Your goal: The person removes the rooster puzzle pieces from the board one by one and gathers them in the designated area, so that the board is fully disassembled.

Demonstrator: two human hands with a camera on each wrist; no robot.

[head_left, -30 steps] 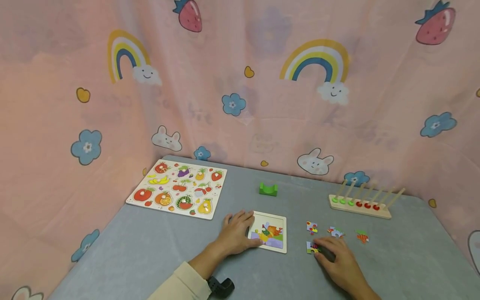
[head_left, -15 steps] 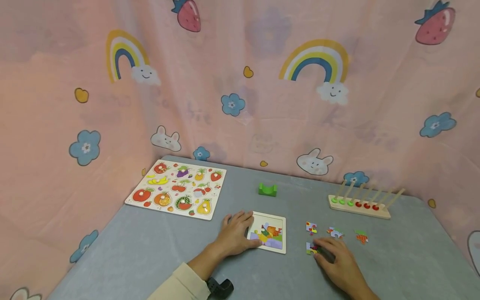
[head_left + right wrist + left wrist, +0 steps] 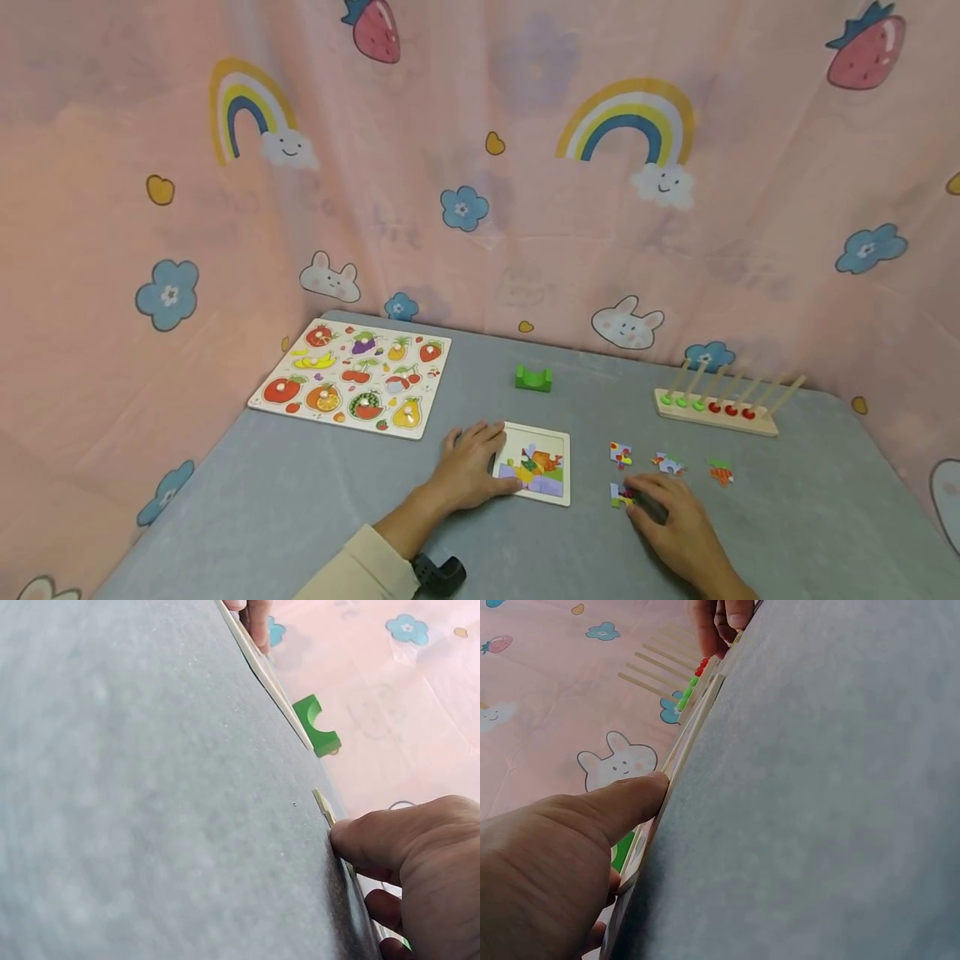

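Note:
My left hand (image 3: 468,471) holds the left side of a small wooden puzzle tray (image 3: 562,454), its thumb along the near edge and its fingers at the far left corner. A partly filled colourful picture (image 3: 536,475) shows inside the tray. Right of the tray, my right hand (image 3: 678,521) pinches a jigsaw piece (image 3: 617,493) lying at the table surface; the fingertips cover its right part. Behind that hand lie more jigsaw pieces: a red-and-yellow one (image 3: 620,452), a pale lilac one (image 3: 667,463) and an orange-and-green one (image 3: 721,472).
A fruit peg puzzle board (image 3: 352,375) lies at the back left of the grey table (image 3: 337,492). Behind the tray sits a green notched block (image 3: 533,380). A wooden bead counting rack (image 3: 716,412) with slanted pegs stands at the back right. A pink printed curtain (image 3: 525,258) hangs behind.
The head view has shifted very slightly, moving the whole scene a little left. Both hands and the puzzle pieces stay in place.

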